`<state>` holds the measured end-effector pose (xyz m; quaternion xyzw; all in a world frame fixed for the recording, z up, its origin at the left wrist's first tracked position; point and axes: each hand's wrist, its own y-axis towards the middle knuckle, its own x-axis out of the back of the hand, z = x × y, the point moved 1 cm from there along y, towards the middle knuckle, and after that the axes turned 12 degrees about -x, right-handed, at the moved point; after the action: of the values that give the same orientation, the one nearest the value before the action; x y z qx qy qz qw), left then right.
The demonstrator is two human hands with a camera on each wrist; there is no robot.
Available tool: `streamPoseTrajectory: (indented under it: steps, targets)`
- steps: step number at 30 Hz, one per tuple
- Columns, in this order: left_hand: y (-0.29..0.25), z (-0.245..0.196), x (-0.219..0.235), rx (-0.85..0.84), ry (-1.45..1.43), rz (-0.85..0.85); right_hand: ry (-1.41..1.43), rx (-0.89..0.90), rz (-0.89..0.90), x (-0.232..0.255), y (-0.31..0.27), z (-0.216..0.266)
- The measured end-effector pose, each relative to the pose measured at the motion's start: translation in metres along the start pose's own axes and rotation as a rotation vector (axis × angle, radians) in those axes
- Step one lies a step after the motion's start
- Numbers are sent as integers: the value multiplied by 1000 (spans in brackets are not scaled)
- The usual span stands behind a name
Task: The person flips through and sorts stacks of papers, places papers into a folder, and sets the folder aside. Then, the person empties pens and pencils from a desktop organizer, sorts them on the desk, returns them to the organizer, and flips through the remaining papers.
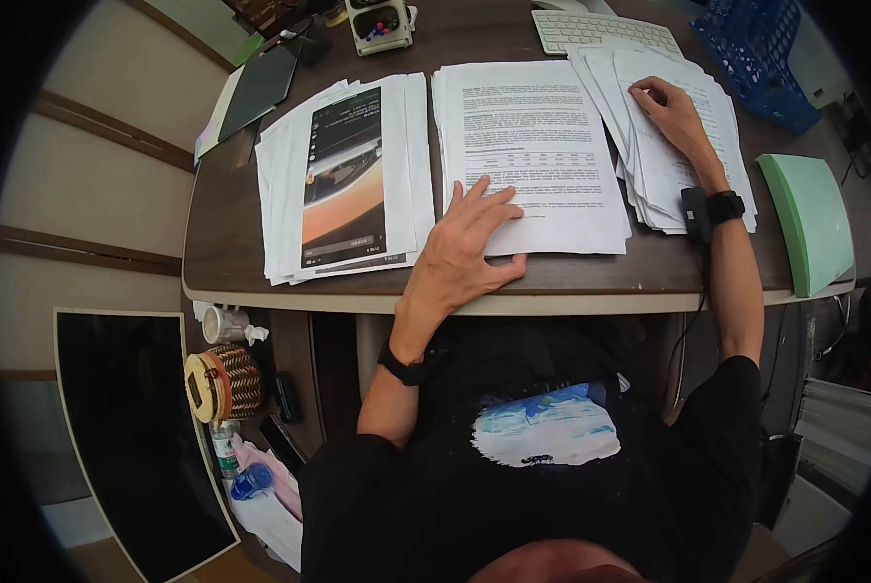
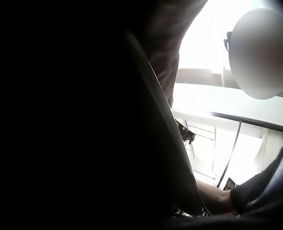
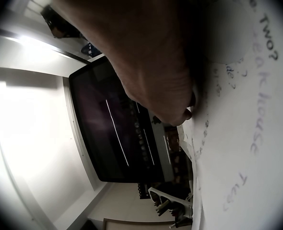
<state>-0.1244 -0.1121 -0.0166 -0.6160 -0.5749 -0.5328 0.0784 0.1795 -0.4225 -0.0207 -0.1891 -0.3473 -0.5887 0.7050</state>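
Observation:
My left hand (image 1: 462, 243) rests with spread fingers on the lower part of a printed page (image 1: 532, 126), its thumb near the desk's front edge. That page tops a stack in the middle of the desk. To the right, my right hand (image 1: 676, 121) lies over a fanned pile of handwritten sheets (image 1: 664, 199). Its thumb and fingers are curled together, pinching the top sheet near its left edge. Close up in the right wrist view, the curled fingertips (image 3: 187, 115) are at the edge of the handwritten sheet (image 3: 242, 139). Darkness fills most of the left wrist view.
Left of the printed page lies a stack topped by a dark colour printout (image 1: 343, 185). A white keyboard (image 1: 605, 34), blue basket (image 1: 761, 58) and white pen holder (image 1: 380, 24) stand behind. A green folder (image 1: 806, 223) lies at the right edge, a dark notebook (image 1: 258, 89) far left.

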Motion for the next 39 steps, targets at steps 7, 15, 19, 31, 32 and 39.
streamPoseTrajectory:
  steps: [7, 15, 19, 31, 32, 39]
  targets:
    - [1, 3, 4, -6, -21, -7, -23, 53, -39, 3, 4, 1]
    - [3, 2, 6, -11, -28, 8, -1, 115, -65, 1, 4, -2]
    - [0, 4, 1, -7, -31, 6, -34, 5, 7, 3, 4, 1]
    - [0, 2, 3, -8, -35, 12, -5, 18, -11, 0, 2, -2]
    - [1, 2, 5, -10, -34, 18, -8, 29, -20, 1, 3, 0]
    - [-1, 2, 3, -4, -46, 18, 6, 22, -6, 0, 1, 0]
